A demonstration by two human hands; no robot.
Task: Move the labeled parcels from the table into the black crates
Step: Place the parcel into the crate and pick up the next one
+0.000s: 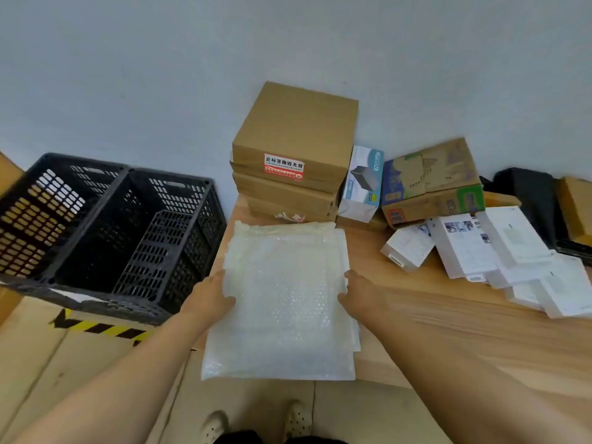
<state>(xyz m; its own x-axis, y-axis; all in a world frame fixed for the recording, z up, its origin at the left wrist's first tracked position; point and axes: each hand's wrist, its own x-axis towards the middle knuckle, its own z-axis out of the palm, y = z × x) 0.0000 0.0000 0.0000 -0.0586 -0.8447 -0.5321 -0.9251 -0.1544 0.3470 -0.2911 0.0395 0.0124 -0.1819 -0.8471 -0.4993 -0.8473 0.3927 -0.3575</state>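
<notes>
Both hands hold a bubble-wrap parcel [282, 302] by its long edges: left hand [211, 294] with thumb curled on top, right hand [358, 291] likewise, the other fingers hidden beneath. Its long axis runs away from the person, the near end hanging past the table [464, 315] edge. Whether one or several parcels are stacked is unclear. Two black crates [105, 225] stand left. Behind are three stacked brown boxes [294, 149]; right, several white boxes [499, 251], partly cut off.

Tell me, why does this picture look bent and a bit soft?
Head view: the wide-angle lens bows the wooden table edge and the two black slatted plastic crates; print on the white cartons is blurred; lighting is even, with slight sheen on the clear bubble-wrap parcel.
</notes>
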